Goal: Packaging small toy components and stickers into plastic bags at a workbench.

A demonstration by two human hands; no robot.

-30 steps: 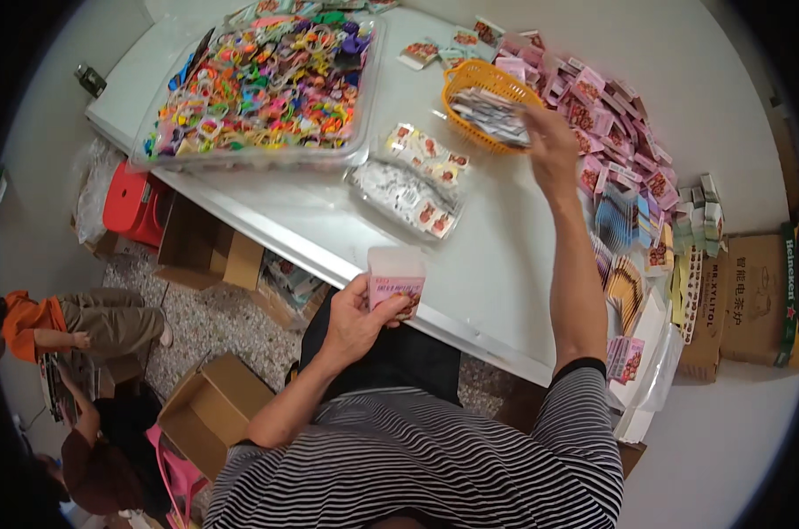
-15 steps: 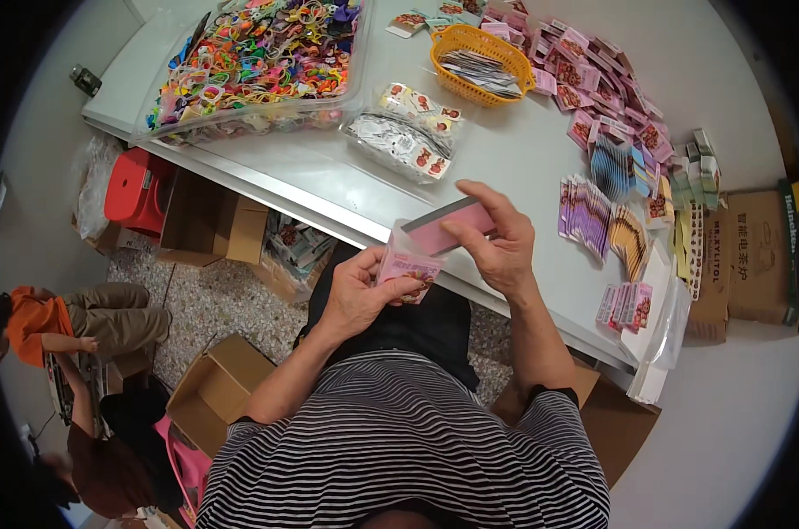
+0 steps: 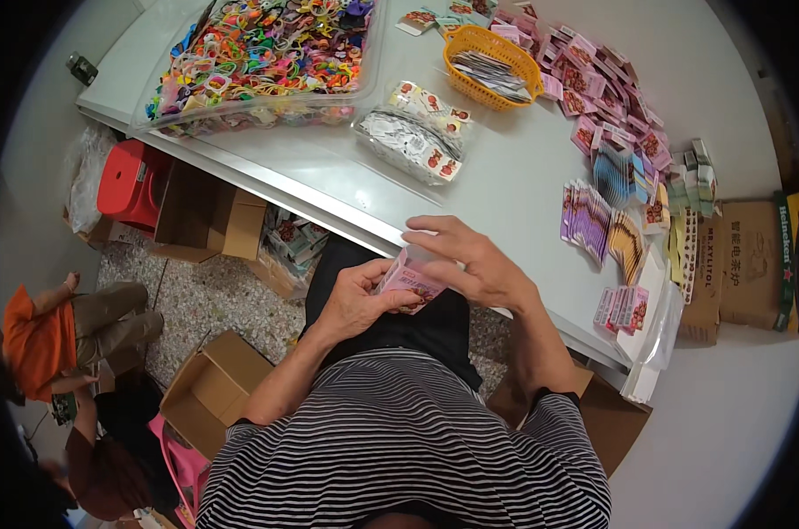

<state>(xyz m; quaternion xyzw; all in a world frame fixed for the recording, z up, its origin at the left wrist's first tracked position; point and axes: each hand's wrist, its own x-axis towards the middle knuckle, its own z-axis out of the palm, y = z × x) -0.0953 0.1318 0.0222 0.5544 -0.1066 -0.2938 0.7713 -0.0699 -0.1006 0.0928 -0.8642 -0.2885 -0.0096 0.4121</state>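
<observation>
Above my lap, my left hand (image 3: 351, 306) grips a small pink printed carton (image 3: 411, 284) between thumb and fingers. The carton is held tilted, its upper end near the table edge. My right hand (image 3: 481, 264) is at the carton's upper right end, its fingers stretched over the top and the thumb side touching or very close to it. No separate piece shows between the right fingers; the inside of the carton is hidden. On the table beyond lies a clear tray (image 3: 364, 141) of flat silver-white packets (image 3: 406, 141) and printed sachets (image 3: 430, 108).
A big clear bin (image 3: 241, 115) of colourful trinkets stands far left, a yellow basket (image 3: 496, 99) of packets farther back. Pink cartons (image 3: 585, 79) are heaped at far right, near fanned purple packets (image 3: 585, 216). Open cardboard boxes (image 3: 214, 388) and two people (image 3: 42, 326) are at left.
The pink piece with a grey edge in my right hand has gone from view at the carton's top. My right fingers have come down and left, spreading over the carton.
</observation>
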